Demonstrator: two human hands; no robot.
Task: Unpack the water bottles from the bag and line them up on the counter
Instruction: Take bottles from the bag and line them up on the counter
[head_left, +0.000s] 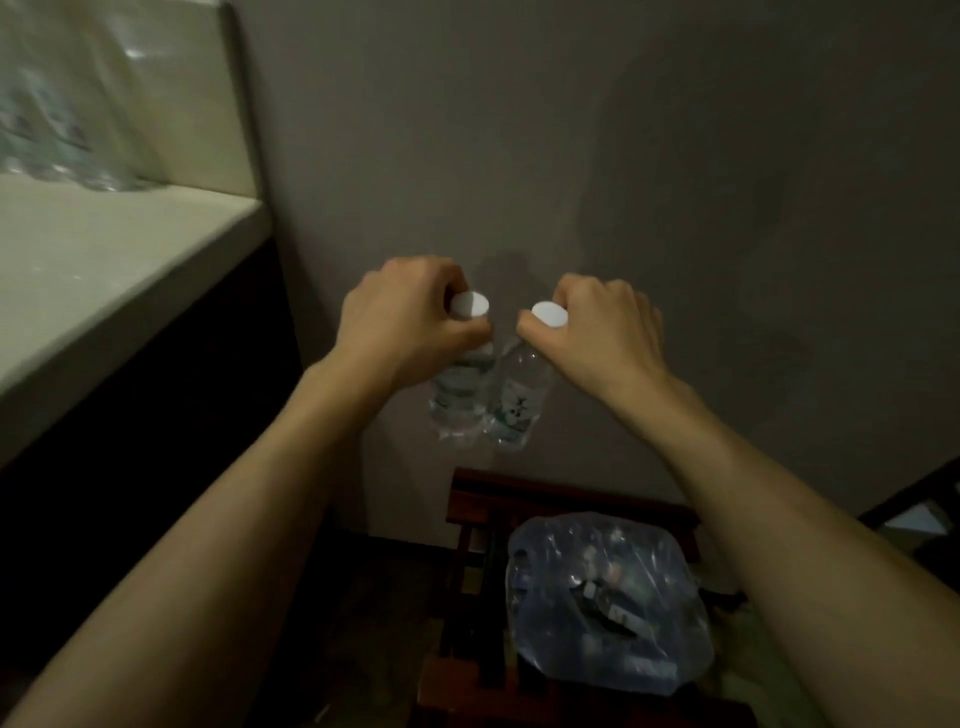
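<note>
The left hand (400, 312) is closed around the neck of one water bottle (457, 395), just under its white cap (470, 304). The right hand (597, 332) grips a second water bottle (519, 400) the same way, below its own white cap (549, 314). Both bottles hang upright in the air, side by side and touching, in front of a plain grey wall (623, 156). Below them a clear plastic bag (608, 603) sits on a dark wooden stool (483, 509). To the left, the pale table (104, 270) carries several more bottles (62, 130), blurred, standing near its back edge.
</note>
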